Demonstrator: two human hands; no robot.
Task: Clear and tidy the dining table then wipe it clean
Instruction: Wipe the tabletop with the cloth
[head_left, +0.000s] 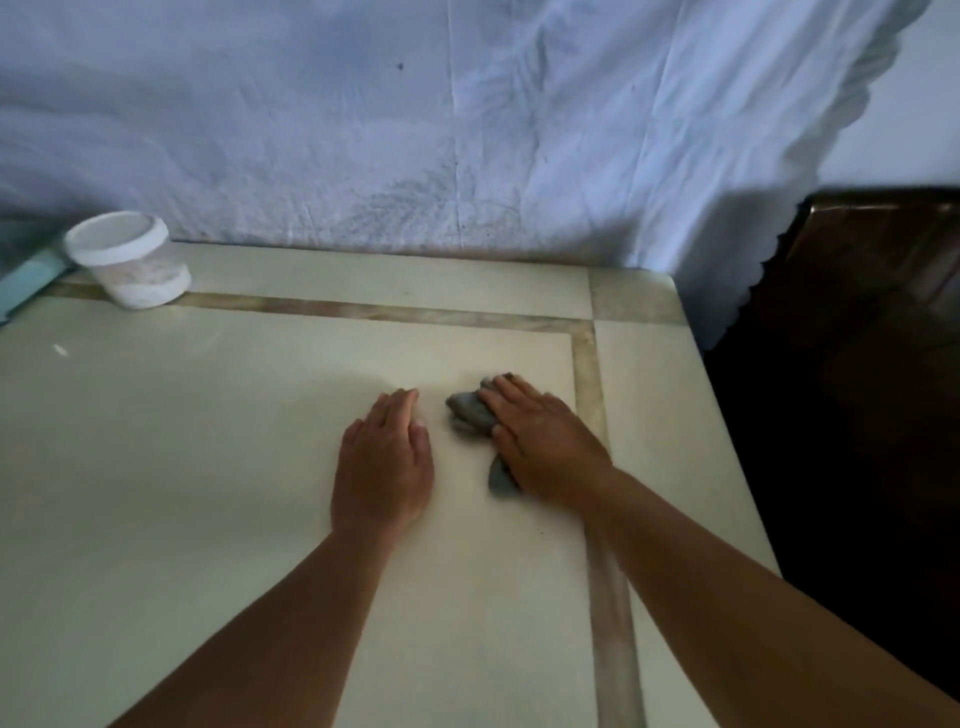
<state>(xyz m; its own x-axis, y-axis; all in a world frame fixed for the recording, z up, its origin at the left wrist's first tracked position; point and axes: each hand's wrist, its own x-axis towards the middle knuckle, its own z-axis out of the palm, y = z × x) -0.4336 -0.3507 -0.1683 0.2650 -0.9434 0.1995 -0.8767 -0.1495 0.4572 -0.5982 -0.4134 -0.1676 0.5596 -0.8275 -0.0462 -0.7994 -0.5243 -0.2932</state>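
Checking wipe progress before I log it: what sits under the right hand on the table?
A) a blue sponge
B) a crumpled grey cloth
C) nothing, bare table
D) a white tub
B: the right hand lies flat on a crumpled grey cloth pressed to the table, while the left hand rests flat on bare tabletop beside it.
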